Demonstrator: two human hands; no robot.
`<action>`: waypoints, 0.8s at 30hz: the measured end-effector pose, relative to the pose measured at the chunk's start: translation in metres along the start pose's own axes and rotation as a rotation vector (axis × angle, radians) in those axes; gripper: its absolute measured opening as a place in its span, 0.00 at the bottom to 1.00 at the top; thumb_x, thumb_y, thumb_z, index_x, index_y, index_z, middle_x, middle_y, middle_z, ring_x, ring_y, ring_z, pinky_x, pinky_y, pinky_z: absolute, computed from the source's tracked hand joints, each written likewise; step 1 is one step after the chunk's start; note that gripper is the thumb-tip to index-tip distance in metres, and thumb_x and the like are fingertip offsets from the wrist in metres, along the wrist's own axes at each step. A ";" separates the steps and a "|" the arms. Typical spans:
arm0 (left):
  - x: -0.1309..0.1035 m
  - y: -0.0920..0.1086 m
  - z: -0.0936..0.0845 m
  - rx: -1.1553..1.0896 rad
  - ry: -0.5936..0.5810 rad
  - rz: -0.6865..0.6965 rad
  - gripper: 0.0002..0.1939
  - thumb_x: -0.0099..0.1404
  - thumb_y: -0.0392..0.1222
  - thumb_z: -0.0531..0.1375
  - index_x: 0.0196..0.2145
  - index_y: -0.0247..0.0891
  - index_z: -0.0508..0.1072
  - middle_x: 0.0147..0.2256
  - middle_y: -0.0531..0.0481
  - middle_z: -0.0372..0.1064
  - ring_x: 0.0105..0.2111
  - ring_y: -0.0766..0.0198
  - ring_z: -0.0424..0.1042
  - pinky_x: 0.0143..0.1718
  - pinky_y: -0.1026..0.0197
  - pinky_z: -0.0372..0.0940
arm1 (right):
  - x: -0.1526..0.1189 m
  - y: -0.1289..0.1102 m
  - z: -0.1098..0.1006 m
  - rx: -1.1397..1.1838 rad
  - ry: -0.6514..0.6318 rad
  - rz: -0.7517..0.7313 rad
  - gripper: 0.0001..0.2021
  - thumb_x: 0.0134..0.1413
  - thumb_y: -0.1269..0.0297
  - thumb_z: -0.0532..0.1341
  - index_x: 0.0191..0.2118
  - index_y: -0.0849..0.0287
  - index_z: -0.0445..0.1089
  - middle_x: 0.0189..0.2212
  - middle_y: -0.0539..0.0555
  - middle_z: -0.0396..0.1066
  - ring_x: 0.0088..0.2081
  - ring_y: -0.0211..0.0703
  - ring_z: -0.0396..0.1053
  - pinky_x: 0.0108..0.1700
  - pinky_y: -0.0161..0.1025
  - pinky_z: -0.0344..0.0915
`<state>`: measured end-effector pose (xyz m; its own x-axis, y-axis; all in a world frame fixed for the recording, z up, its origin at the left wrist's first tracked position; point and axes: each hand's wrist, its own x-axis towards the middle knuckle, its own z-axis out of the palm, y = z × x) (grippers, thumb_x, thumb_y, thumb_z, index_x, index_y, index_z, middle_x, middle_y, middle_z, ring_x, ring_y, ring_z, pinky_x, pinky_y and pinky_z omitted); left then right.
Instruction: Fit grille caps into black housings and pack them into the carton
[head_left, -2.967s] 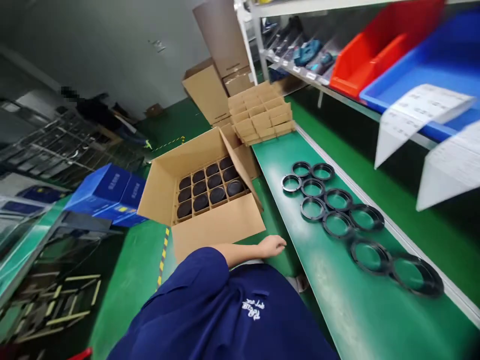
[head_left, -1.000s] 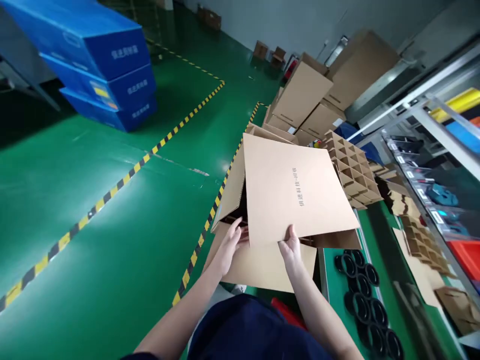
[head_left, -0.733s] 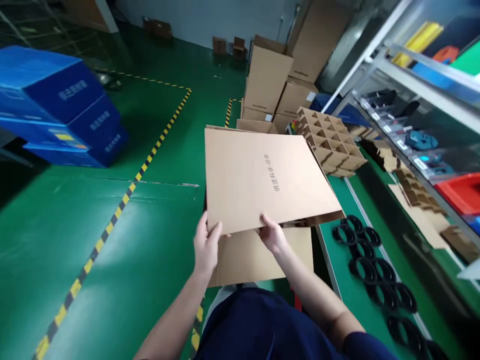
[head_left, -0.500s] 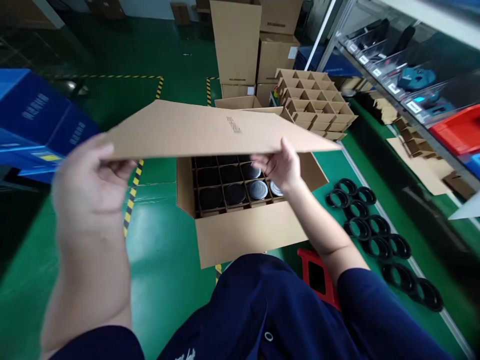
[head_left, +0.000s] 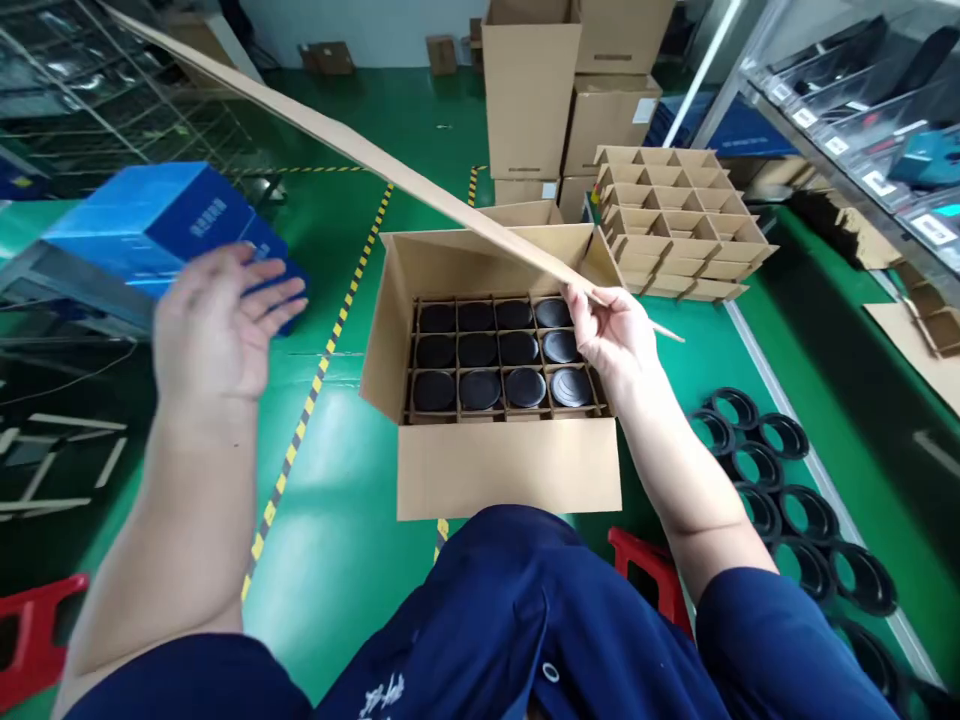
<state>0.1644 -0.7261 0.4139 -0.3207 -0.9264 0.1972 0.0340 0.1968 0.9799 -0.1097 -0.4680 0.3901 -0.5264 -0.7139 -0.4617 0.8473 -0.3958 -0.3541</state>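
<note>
1. I see the open carton (head_left: 508, 468) holding black round parts (head_left: 478, 389) in divider cells.
2. My right hand (head_left: 611, 335) pinches the tilted cardboard sheet (head_left: 420, 188) above it.
3. My left hand (head_left: 225, 320) is spread open, holding nothing.

A cardboard sheet (head_left: 450, 205), edge-on, slants from the upper left of the frame to right of centre, crossing above the far part of an open carton (head_left: 510, 465) and barring a straight reach down there. The carton's near rows of round black pieces (head_left: 478, 388) lie open from above, divider walls between them. Stacked dividers (head_left: 675, 220) block the far right side; black rings (head_left: 806, 512) crowd the tabletop (head_left: 667, 365) at lower right. Open floor (head_left: 322, 480) runs left of the carton, up to blue boxes (head_left: 172, 215).
</note>
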 end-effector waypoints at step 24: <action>-0.004 -0.172 -0.081 -0.044 0.257 -0.440 0.12 0.51 0.37 0.66 0.35 0.35 0.77 0.32 0.46 0.76 0.35 0.61 0.78 0.45 0.56 0.73 | 0.108 0.149 -0.242 -0.380 0.308 -0.023 0.08 0.49 0.71 0.71 0.28 0.63 0.71 0.20 0.51 0.74 0.26 0.48 0.79 0.29 0.36 0.80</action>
<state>0.2362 -0.7820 0.2469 -0.0710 -0.9685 -0.2386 -0.0106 -0.2384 0.9711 -0.0575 -0.4638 0.0909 -0.5898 -0.4808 -0.6489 0.7797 -0.1299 -0.6125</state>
